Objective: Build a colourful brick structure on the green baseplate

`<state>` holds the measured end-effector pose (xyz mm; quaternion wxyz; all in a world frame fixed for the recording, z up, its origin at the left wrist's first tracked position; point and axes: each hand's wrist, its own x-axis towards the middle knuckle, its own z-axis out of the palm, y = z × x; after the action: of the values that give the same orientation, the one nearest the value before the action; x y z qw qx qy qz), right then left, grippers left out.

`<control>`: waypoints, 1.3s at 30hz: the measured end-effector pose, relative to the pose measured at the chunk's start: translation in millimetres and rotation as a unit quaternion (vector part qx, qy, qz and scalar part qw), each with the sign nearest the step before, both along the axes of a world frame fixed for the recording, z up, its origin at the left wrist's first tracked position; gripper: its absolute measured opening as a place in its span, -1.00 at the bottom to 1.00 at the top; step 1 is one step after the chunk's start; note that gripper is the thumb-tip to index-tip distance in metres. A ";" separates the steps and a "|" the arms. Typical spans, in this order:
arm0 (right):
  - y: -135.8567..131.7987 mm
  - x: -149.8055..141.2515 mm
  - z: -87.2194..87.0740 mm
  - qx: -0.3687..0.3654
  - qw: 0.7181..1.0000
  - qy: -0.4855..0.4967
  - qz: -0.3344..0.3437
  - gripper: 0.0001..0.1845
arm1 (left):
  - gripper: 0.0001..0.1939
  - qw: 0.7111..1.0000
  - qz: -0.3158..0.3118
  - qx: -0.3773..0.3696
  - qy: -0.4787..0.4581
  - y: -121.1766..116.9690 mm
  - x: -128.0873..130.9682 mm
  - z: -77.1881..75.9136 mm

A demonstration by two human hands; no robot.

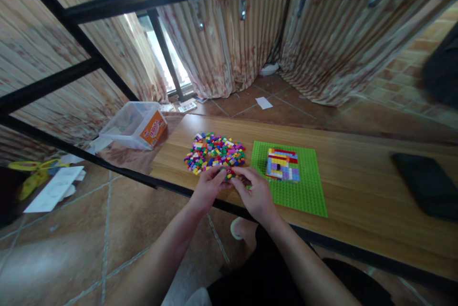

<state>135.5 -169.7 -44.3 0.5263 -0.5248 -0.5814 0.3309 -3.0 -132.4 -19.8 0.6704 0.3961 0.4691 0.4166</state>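
Note:
My left hand (pixel 212 182) and my right hand (pixel 253 190) meet at the table's near edge, fingertips almost touching. Between them are small toy bricks (pixel 229 173), red and green among them, pinched by the fingers of both hands; their exact number is hidden. Just beyond the hands spreads a heap of loose coloured bricks (pixel 218 149). To the right lies a green baseplate (pixel 310 187), partly behind my right hand. On it stands a low block built of bricks (pixel 282 165), mostly yellow, lilac and red.
A dark flat device (pixel 425 184) lies at the table's right. Past the left end of the wooden table (pixel 358 177) stands a clear plastic box (pixel 132 125) with an orange label. A black metal frame (pixel 118 8) crosses above and at the left. Curtains (pixel 229 44) hang behind.

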 end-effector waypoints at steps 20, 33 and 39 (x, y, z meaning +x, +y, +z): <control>1.9 12.9 -9.4 0.004 0.986 -0.144 -0.086 -0.80 | -0.54 0.997 -0.014 -0.060 -0.043 -7.1 -10.8 -4.6; 10.5 12.7 -19.2 0.013 0.948 -0.305 -0.086 -0.67 | -0.65 0.998 0.001 -0.038 0.050 -10.2 -9.2 -4.8; -2.3 13.9 -4.1 0.047 0.985 -0.159 -0.037 -0.71 | -0.62 0.999 -0.003 -0.035 0.038 -12.5 -4.1 -3.6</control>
<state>149.4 -172.0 -48.4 0.4633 -0.5667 -0.6528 0.1952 -7.1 -144.9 -23.4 0.6669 0.3893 0.5077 0.3820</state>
